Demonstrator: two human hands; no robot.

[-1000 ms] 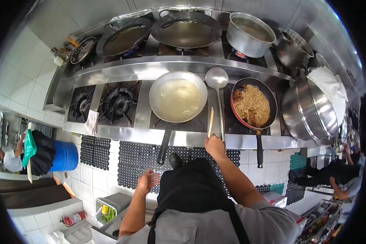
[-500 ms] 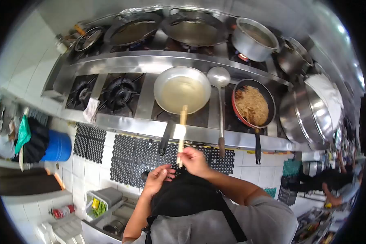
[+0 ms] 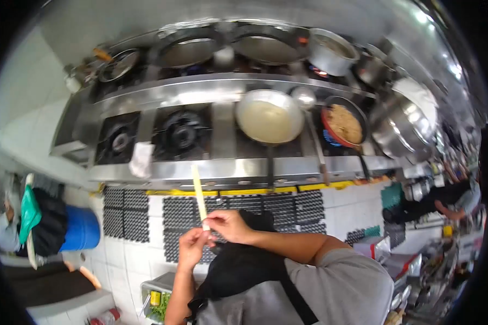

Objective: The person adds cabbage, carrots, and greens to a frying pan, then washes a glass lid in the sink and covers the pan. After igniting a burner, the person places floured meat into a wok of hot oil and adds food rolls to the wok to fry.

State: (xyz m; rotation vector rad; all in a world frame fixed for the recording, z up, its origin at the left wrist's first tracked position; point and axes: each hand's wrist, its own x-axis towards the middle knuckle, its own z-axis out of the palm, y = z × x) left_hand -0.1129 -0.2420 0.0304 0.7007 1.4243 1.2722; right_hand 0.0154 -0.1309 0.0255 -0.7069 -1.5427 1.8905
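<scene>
My right hand [image 3: 230,225] is closed around the lower part of a long, pale stick [image 3: 198,192] that looks like wood. The stick points up and away from me, its far end by the stove's front edge. My left hand [image 3: 192,248] is just below, fingers curled at the stick's bottom end; the grip there is partly hidden and blurred. Beyond and to the right of the stick, a frying pan [image 3: 269,120] of pale, cloudy liquid sits on the stove, its dark handle toward me. A long-handled ladle [image 3: 304,98] lies beside this pan.
A red-sided pan [image 3: 342,123] of shredded brown food sits over a blue flame. Behind are two dark woks [image 3: 187,52] and a metal pot [image 3: 332,52]. A white cloth [image 3: 141,159] hangs over the stove's front edge. Black mats [image 3: 126,212] cover the floor; another person [image 3: 453,197] stands at right.
The stick has moved away from over the frying pan, to the left and toward me. My left hand has come up to its lower end. My view has shifted left.
</scene>
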